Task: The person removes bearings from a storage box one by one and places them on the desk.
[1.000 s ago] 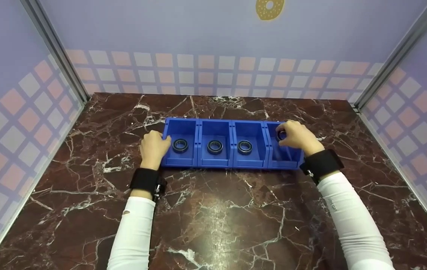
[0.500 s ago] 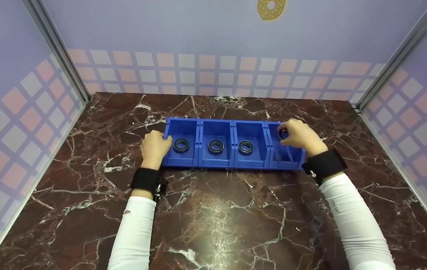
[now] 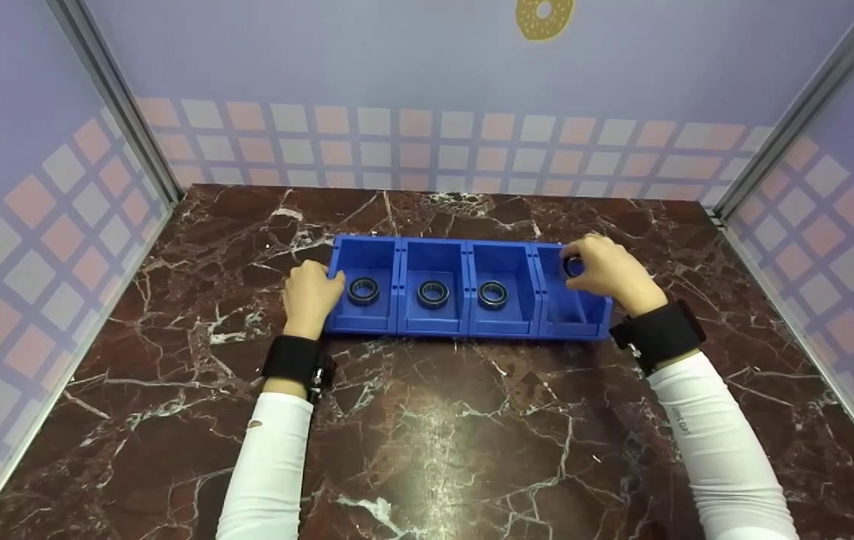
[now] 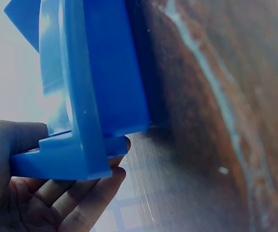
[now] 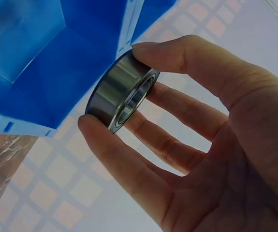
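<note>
A row of joined blue plastic bins [image 3: 432, 328] lies on the marble table. My left hand [image 3: 308, 298] grips the leftmost bin's side wall [image 4: 80, 154], thumb inside and fingers outside in the left wrist view. Over the rightmost bin, my right hand [image 3: 606, 271] pinches a metal ball bearing [image 5: 122, 89] by its outer rim between thumb and fingertip. The other three bins each hold one bearing lying flat: left bearing [image 3: 363, 291], middle bearing [image 3: 433, 294] and right bearing [image 3: 492, 295]. In the head view the fingers partly cover the held bearing.
The dark red marble table [image 3: 427, 442] spreads around the bins. Light purple panels with pink and white squares [image 3: 415, 135] enclose its back and both sides, joined by metal corner posts [image 3: 779, 127].
My right hand has shifted slightly right, carrying the bearing with it over the rightmost bin. The left hand stays on the left bin's wall, and the other bearings have not moved.
</note>
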